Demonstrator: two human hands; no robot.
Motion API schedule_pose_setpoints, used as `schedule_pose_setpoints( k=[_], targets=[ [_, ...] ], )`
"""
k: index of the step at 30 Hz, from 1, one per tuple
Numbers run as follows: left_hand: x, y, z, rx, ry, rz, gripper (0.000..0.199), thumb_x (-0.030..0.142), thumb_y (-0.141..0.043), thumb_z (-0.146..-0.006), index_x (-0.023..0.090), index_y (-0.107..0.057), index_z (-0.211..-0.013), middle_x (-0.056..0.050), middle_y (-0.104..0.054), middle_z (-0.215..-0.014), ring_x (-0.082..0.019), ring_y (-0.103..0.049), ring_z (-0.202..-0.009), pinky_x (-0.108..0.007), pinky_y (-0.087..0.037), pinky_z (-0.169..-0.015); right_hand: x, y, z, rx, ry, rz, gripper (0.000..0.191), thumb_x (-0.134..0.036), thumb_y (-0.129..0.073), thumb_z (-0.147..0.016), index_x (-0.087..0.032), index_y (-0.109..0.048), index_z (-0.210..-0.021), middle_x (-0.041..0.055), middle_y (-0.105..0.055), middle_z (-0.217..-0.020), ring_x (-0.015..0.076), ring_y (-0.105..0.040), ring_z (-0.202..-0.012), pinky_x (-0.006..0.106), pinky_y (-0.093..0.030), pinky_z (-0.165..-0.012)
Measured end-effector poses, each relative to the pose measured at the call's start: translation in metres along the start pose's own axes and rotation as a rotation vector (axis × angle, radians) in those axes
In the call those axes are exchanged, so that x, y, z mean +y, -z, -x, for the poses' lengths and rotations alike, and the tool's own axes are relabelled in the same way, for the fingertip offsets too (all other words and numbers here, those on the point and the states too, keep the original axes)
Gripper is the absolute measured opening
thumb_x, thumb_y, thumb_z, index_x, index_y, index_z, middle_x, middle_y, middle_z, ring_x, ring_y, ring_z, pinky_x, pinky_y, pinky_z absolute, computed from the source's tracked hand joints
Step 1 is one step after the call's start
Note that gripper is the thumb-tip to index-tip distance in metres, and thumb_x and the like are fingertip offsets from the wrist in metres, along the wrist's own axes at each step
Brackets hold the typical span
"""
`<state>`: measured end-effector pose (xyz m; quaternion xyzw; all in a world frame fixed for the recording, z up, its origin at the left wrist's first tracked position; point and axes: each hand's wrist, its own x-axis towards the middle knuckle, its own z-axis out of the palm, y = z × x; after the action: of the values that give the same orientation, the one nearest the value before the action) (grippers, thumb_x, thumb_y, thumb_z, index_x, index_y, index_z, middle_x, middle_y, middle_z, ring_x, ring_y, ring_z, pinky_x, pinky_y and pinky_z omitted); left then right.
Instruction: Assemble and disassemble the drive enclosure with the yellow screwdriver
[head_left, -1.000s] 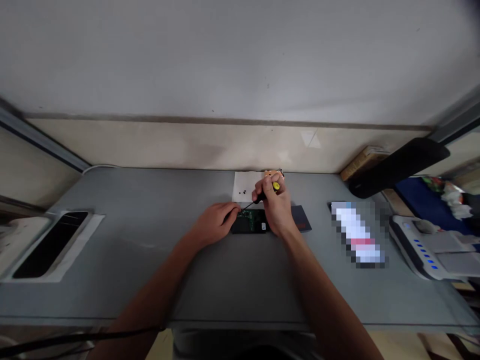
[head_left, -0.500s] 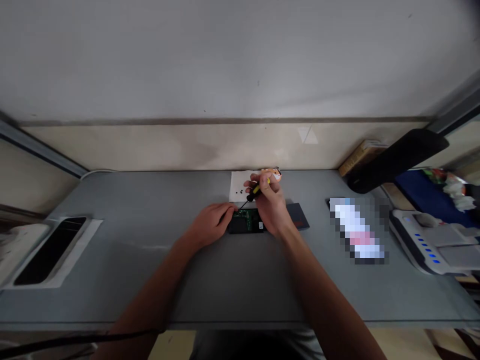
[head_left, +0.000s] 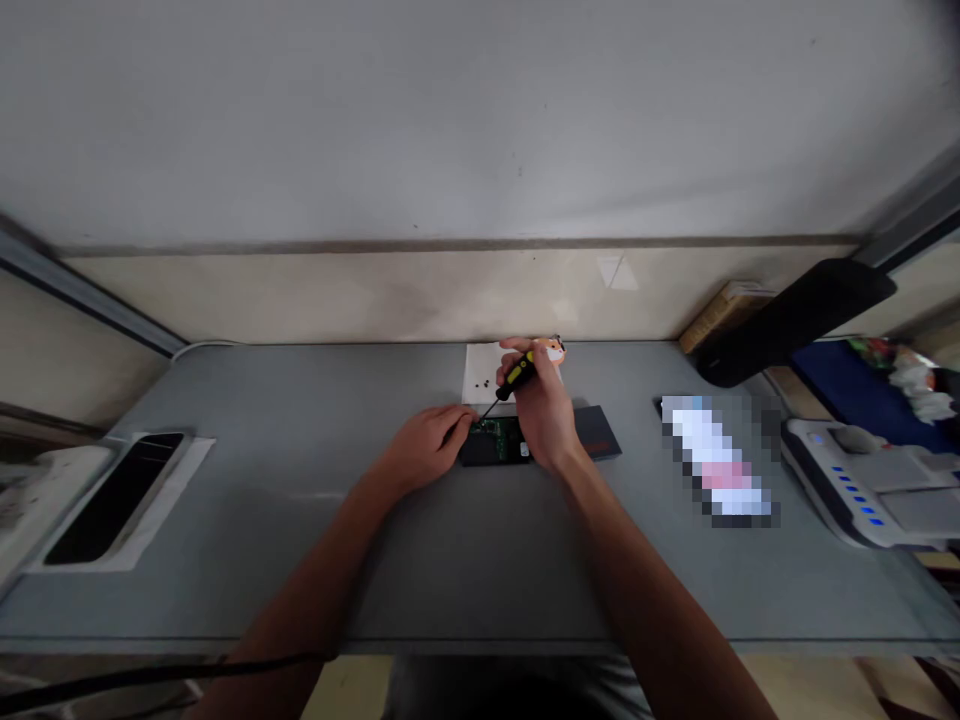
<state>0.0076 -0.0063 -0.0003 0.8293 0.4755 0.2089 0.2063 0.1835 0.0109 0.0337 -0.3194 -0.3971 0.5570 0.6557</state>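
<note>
- Right grip (head_left: 544, 412) clenched around a yellow-and-black screwdriver (head_left: 517, 376), its thin shaft angling down toward the near edge of the board!
- Left grip (head_left: 424, 448) is loose, not clamping, with fingers (head_left: 459, 425) laid against a green circuit board (head_left: 491, 436); whether the tip touches the board is too small to tell.
- That board sits exposed in a black casing (head_left: 487, 456), right between the 2 hands, on the grey bench (head_left: 225, 520).
- Already out: small dark screws (head_left: 487, 383) sit on a white paper sheet (head_left: 477, 372), just beyond the board.
- Left on the board: any screws there are too small to make out.
- Just right of the casing lies a dark rectangular panel (head_left: 600, 432).
- Further right, a pixelated item (head_left: 720, 460) and a white device with blue lights (head_left: 847, 490).
</note>
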Motion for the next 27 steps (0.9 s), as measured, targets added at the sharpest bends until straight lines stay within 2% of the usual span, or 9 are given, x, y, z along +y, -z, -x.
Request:
schedule_pose_setpoints(
  k=[3,6,10,14,17,19,22,24,27],
  targets=[
    [0.000,-0.001,0.001,0.009,-0.009,-0.009,0.030,0.028,-0.042,-0.100,0.021,-0.070,-0.107,-0.009,-0.077,-0.106,-0.024,-0.072,-0.095,-0.038,-0.056,-0.089,0.000,0.002,0.002,-0.021,0.035,0.045,0.045,-0.066,-0.078,-0.075,-0.025,-0.058,-0.077,-0.0029,-0.058,-0.074,0.0134,-0.055,-0.068,0.029,-0.045,-0.064],
    [0.001,-0.002,0.000,0.015,-0.014,-0.013,0.027,0.024,-0.045,-0.098,0.021,-0.069,-0.108,-0.007,-0.077,-0.101,-0.023,-0.072,-0.090,-0.037,-0.056,-0.087,0.002,0.004,0.003,-0.038,0.056,0.089,0.049,-0.063,-0.079,-0.075,-0.026,-0.048,-0.078,-0.0061,-0.059,-0.069,0.0122,-0.058,-0.063,0.029,-0.046,-0.064],
    [0.002,-0.002,-0.001,0.012,-0.007,-0.023,0.027,0.024,-0.044,-0.098,0.022,-0.070,-0.106,-0.006,-0.076,-0.096,-0.022,-0.071,-0.088,-0.036,-0.056,-0.085,0.005,0.005,0.000,0.013,0.082,0.182,0.059,-0.066,-0.078,-0.074,-0.027,-0.034,-0.074,-0.0106,-0.047,-0.058,0.0091,-0.045,-0.050,0.027,-0.040,-0.053],
    [0.004,-0.001,-0.001,0.005,-0.013,-0.038,0.029,0.024,-0.042,-0.098,0.021,-0.070,-0.105,-0.007,-0.076,-0.096,-0.022,-0.070,-0.086,-0.038,-0.056,-0.087,0.007,0.008,-0.004,0.033,0.109,0.159,0.060,-0.081,-0.071,-0.070,-0.027,-0.047,-0.083,-0.0085,-0.048,-0.065,0.0099,-0.047,-0.054,0.028,-0.042,-0.056],
    [0.003,-0.001,-0.001,0.007,-0.017,-0.054,0.029,0.024,-0.042,-0.098,0.021,-0.070,-0.107,-0.007,-0.076,-0.098,-0.022,-0.070,-0.087,-0.038,-0.056,-0.088,0.005,0.007,-0.005,0.012,0.047,0.068,0.061,-0.087,-0.056,-0.077,-0.027,-0.057,-0.087,-0.0042,-0.051,-0.071,0.0128,-0.054,-0.061,0.031,-0.047,-0.062],
    [0.003,-0.002,0.000,0.005,-0.021,-0.063,0.029,0.023,-0.043,-0.097,0.022,-0.070,-0.109,-0.007,-0.076,-0.098,-0.022,-0.070,-0.088,-0.038,-0.056,-0.088,0.003,0.007,-0.004,-0.013,0.014,0.021,0.055,-0.081,-0.061,-0.080,-0.026,-0.058,-0.082,-0.0015,-0.056,-0.076,0.0151,-0.061,-0.070,0.032,-0.050,-0.067],
    [0.001,-0.003,0.000,0.001,-0.028,-0.092,0.029,0.023,-0.044,-0.097,0.023,-0.070,-0.111,-0.006,-0.076,-0.099,-0.023,-0.070,-0.089,-0.037,-0.056,-0.088,0.004,0.009,-0.004,-0.027,-0.015,-0.028,0.052,-0.074,-0.077,-0.071,-0.026,-0.056,-0.078,-0.0003,-0.064,-0.084,0.0169,-0.068,-0.078,0.032,-0.052,-0.074],
    [0.002,-0.002,-0.001,0.001,-0.033,-0.113,0.029,0.022,-0.045,-0.097,0.023,-0.070,-0.111,-0.006,-0.076,-0.100,-0.023,-0.071,-0.090,-0.037,-0.055,-0.089,0.006,0.012,-0.005,-0.019,-0.027,-0.007,0.057,-0.075,-0.079,-0.067,-0.025,-0.053,-0.077,-0.0021,-0.064,-0.078,0.0157,-0.067,-0.070,0.032,-0.052,-0.071],
    [0.003,-0.002,-0.001,-0.001,-0.046,-0.136,0.030,0.022,-0.045,-0.098,0.023,-0.071,-0.111,-0.007,-0.076,-0.101,-0.023,-0.071,-0.091,-0.038,-0.055,-0.090,0.005,0.015,-0.006,-0.007,0.029,0.135,0.058,-0.075,-0.077,-0.069,-0.025,-0.048,-0.073,-0.0075,-0.054,-0.059,0.0129,-0.061,-0.054,0.031,-0.050,-0.063]
  ],
)
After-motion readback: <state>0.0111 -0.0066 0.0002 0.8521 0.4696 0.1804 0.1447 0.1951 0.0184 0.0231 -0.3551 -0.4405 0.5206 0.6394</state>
